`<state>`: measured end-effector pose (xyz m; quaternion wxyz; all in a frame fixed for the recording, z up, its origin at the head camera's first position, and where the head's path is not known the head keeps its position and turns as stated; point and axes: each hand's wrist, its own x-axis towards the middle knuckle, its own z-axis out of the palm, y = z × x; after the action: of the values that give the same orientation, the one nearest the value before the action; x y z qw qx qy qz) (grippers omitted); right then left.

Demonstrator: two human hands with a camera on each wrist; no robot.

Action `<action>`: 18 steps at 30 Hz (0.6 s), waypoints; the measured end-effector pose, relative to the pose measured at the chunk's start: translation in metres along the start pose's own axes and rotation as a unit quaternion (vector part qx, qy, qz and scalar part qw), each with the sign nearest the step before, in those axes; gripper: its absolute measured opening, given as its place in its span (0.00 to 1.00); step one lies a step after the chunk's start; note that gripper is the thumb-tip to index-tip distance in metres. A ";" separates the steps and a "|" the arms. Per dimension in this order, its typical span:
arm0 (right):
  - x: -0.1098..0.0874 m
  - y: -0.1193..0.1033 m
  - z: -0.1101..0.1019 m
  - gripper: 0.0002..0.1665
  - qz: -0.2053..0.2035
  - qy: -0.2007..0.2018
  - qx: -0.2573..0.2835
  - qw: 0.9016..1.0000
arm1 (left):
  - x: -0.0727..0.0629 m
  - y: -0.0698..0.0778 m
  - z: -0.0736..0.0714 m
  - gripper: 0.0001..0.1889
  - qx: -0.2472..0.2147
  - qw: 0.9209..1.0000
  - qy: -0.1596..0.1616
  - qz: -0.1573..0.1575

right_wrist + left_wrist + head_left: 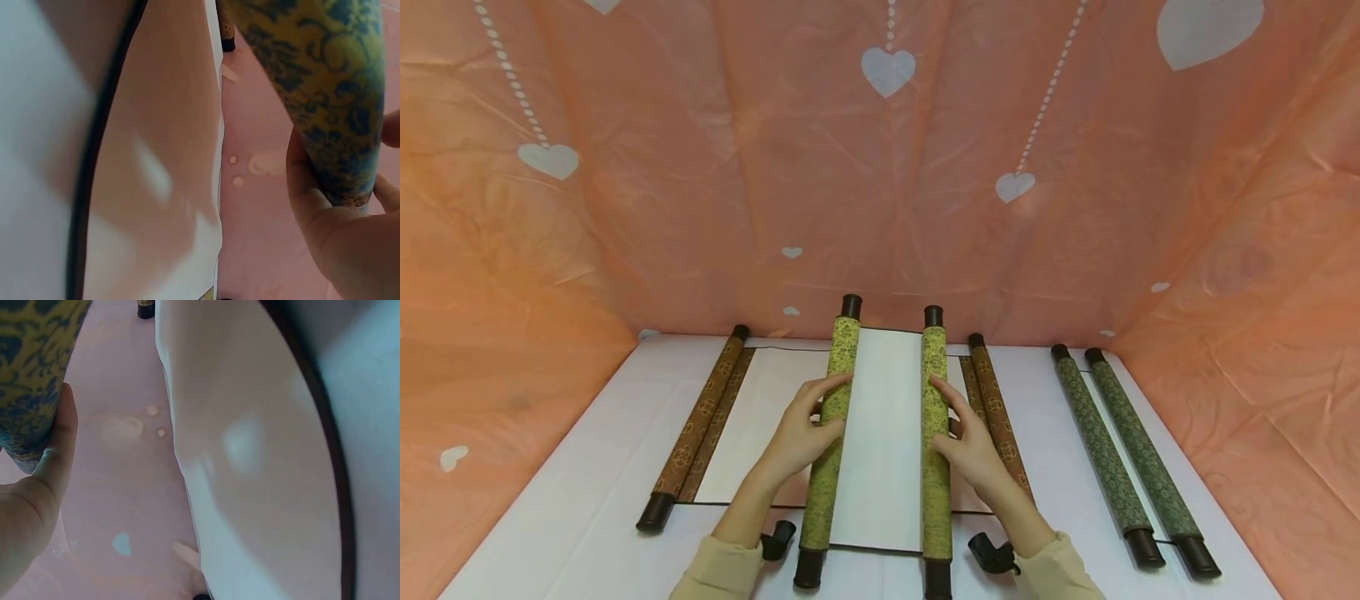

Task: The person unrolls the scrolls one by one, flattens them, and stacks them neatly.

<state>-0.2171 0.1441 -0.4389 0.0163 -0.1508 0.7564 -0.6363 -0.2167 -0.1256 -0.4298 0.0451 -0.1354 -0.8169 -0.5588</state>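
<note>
A partly unrolled scroll with yellow-green patterned rolls hangs in the middle of the head view, over a brown scroll lying on the table. My left hand (pixel 797 429) grips its left roll (pixel 826 483), fingers and thumb curled round the patterned cloth. Round the right roll (pixel 936 500), my right hand (pixel 972 442) holds in the same way. White paper (pixel 883 433) stretches between the two rolls, and black knobs cap their ends. In the right wrist view, the thumb and fingers wrap the patterned roll (pixel 337 94).
The brown scroll (pixel 696 425) lies spread under the held one. A green scroll (pixel 1142 450), nearly closed, lies at the right of the white table (pixel 587 467). Black curved pieces (pixel 992 553) sit beside both wrists. A pink-orange curtain (pixel 850 183) with hearts stands behind.
</note>
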 end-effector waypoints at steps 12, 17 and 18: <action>0.001 0.004 -0.005 0.55 0.012 0.007 -0.008 1.000 | 0.002 -0.004 -0.002 0.35 0.016 1.000 0.002 0.012; 0.001 0.004 -0.012 0.55 -0.011 0.014 -0.036 0.999 | 0.001 -0.004 -0.006 0.34 0.013 1.000 0.010 0.010; 0.001 0.003 -0.013 0.56 -0.016 0.011 -0.035 0.999 | 0.002 -0.004 -0.007 0.34 0.014 1.000 0.010 0.011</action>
<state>-0.2222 0.1570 -0.4395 -0.0077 -0.1558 0.7760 -0.6111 -0.2198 -0.1330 -0.4306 0.0616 -0.1383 -0.8225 -0.5482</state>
